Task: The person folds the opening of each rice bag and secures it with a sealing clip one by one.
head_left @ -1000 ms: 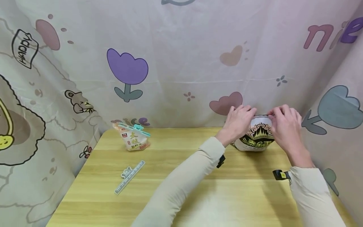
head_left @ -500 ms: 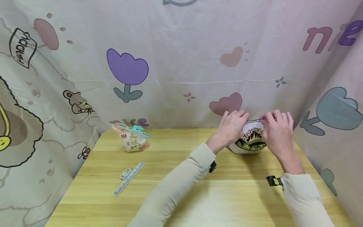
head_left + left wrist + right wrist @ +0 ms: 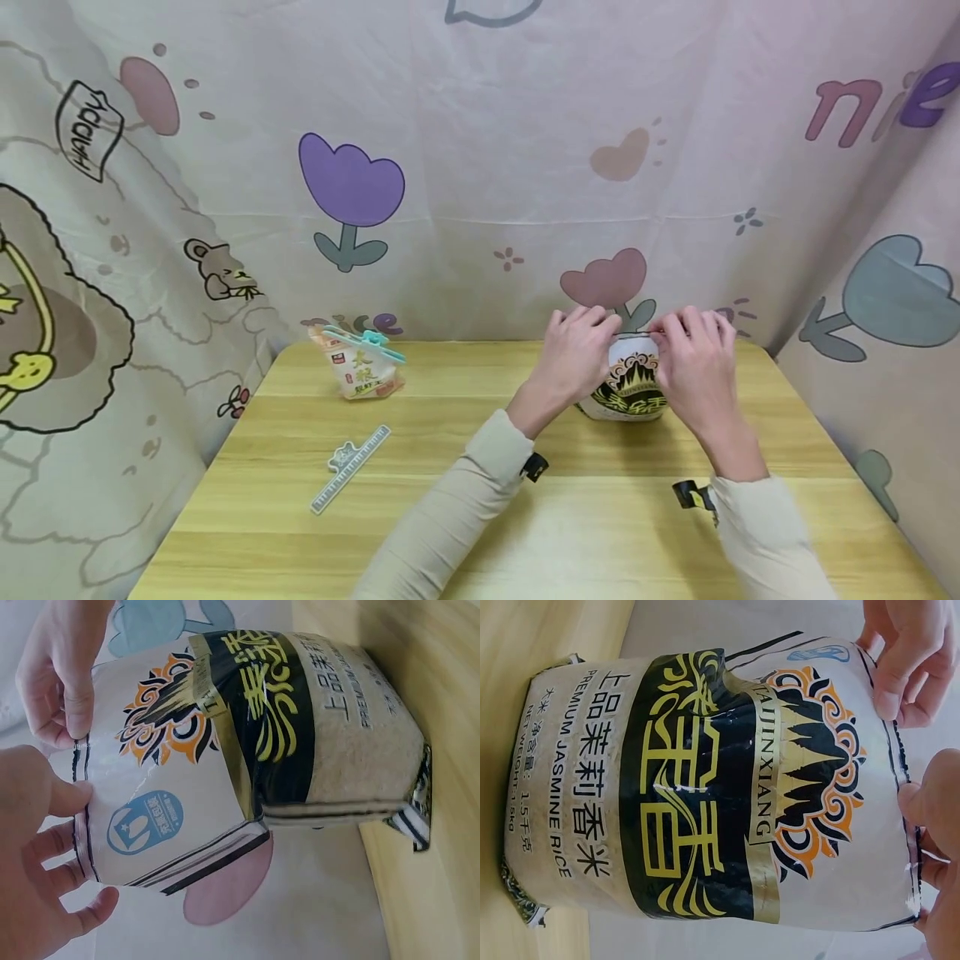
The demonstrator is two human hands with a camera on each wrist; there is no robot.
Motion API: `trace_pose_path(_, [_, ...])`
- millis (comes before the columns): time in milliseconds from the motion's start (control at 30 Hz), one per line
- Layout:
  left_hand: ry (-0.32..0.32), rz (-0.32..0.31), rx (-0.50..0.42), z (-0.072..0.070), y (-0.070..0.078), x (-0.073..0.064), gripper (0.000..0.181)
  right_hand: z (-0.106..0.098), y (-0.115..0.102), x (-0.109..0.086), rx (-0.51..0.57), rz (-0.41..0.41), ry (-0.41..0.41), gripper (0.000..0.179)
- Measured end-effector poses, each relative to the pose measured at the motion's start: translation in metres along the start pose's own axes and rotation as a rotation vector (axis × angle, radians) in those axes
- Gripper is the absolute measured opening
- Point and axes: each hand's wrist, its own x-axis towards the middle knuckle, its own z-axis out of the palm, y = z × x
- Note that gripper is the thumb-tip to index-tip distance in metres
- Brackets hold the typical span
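Note:
A bag of jasmine rice (image 3: 633, 387) stands upright at the back right of the table, its printed front toward me. My left hand (image 3: 573, 354) pinches the left part of the bag's top edge, thumb in front and fingers behind. On the right part of that edge, my right hand (image 3: 697, 362) pinches in the same way. The left wrist view shows both thumbs against the white upper part of the rice bag (image 3: 172, 750). Printing and rice grains are plain on the bag (image 3: 592, 772) in the right wrist view, its base at the tabletop.
A small snack bag (image 3: 363, 371) with a turquoise clip (image 3: 367, 340) across its top stands at the back left. In front of it lies a grey ruler-like clip (image 3: 350, 468) with a bear shape. A printed curtain (image 3: 465, 167) hangs behind the wooden table (image 3: 600, 533).
Both hands have moved the rice bag left and a little nearer to me, keeping their pinch on its top edge. The snack bag and ruler-like clip have stayed put.

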Motion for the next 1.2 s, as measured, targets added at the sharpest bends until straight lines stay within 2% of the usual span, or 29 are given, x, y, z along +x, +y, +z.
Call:
trace_pose_path(100, [0.038,-0.011,-0.013,-0.003,-0.005,-0.011,0.012,0.003,-0.01,-0.001,0.012,-0.006,-0.009,0.003])
trace_pose_path(233, [0.055,-0.031,-0.039,-0.009,-0.011,-0.026,0.012,0.007,-0.023,-0.001,0.029,-0.01,-0.017,0.013])
trace_pose_path(400, [0.078,-0.066,-0.085,-0.015,-0.019,-0.047,0.01,0.015,-0.041,-0.001,0.043,-0.026,-0.049,0.002])
trace_pose_path(533, [0.125,-0.084,-0.135,-0.02,-0.026,-0.061,0.007,0.021,-0.055,-0.001,0.062,-0.036,-0.062,0.003])
trace_pose_path(833, [0.214,-0.108,-0.189,-0.033,-0.041,-0.085,0.009,0.036,-0.079,0.004,0.085,-0.049,-0.076,0.003])
trace_pose_path(1000, [0.225,-0.12,-0.205,-0.039,-0.049,-0.094,0.01,0.045,-0.088,0.006,0.115,-0.049,-0.069,0.005])
trace_pose_path(1200, [0.247,-0.168,-0.24,-0.049,-0.06,-0.104,0.008,0.05,-0.101,0.007,0.181,-0.055,-0.074,0.004])
